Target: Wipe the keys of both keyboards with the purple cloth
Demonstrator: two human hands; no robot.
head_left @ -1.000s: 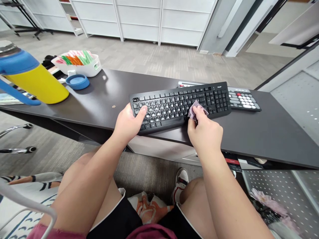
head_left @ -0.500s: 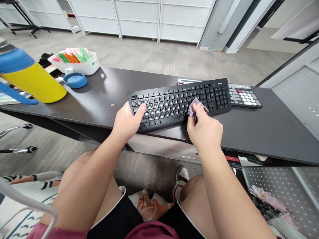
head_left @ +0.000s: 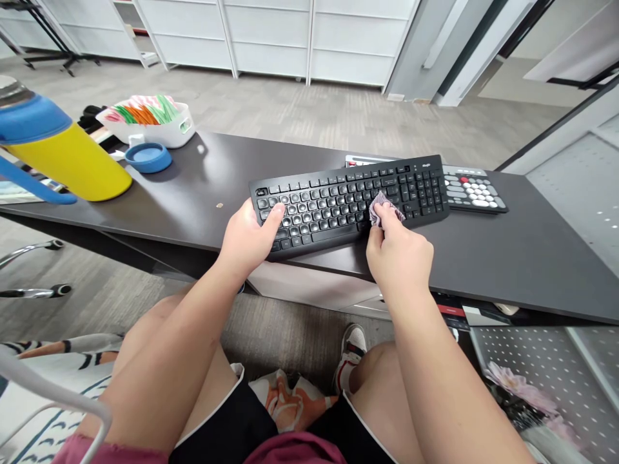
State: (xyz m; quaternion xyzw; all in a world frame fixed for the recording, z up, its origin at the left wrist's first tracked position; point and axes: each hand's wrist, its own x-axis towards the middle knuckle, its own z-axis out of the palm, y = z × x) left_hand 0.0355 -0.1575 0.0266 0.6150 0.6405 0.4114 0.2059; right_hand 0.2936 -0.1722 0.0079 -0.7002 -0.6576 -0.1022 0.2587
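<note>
A black keyboard (head_left: 333, 209) is held up at a tilt over the front edge of the dark desk (head_left: 512, 258). My left hand (head_left: 251, 235) grips its left end, thumb on top of the keys and fingers hidden beneath. In my right hand (head_left: 399, 248) is a small bunched purple-grey cloth (head_left: 380, 205), pinched and pressed on the keys just left of the number pad. Behind the keyboard, partly covered by it, a second keyboard (head_left: 476, 189) with grey and white keys and one red key lies on the desk.
At the left stand a yellow and blue tumbler (head_left: 72, 158), a blue lid (head_left: 147, 157) and a white basket (head_left: 169, 132) of colourful packets. White cabinets (head_left: 271, 38) line the back. A perforated panel (head_left: 541, 361) and pink flowers (head_left: 522, 390) are at lower right.
My right hand has shifted the cloth very slightly to the right over the keys. My left hand keeps its hold on the keyboard.
</note>
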